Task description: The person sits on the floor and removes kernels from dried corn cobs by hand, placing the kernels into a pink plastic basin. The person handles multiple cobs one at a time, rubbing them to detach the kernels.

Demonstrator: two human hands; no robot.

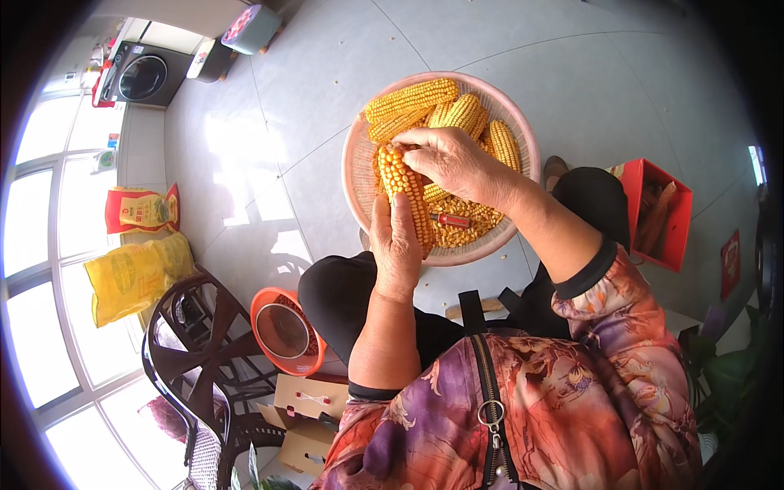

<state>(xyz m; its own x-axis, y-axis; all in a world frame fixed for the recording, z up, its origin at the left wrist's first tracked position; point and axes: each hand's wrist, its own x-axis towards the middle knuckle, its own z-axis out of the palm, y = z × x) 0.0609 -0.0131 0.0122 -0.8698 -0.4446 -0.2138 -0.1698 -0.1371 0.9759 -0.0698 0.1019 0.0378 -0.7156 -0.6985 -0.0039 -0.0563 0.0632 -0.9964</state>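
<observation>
My left hand [395, 248] is closed around the lower part of an ear of dried corn [401, 177], tilted over the left side of a round pink basket [523, 122]. At the ear's top end, the fingertips of my right hand [444, 156] touch the kernels; whether they pinch any is unclear. Several whole ears of yellow corn [410, 98] lie at the far side of the basket. Loose kernels [456, 236] cover its near part, and a small red-handled tool [452, 220] rests on them. Part of the basket's contents is hidden under my right hand.
An orange basin [260, 300] holding a sieve [283, 331] stands left of my knee, by a dark chair [205, 361] and an open cardboard box [306, 395]. To the right is a red box [680, 226]. A few kernels lie on the tiled floor [318, 116].
</observation>
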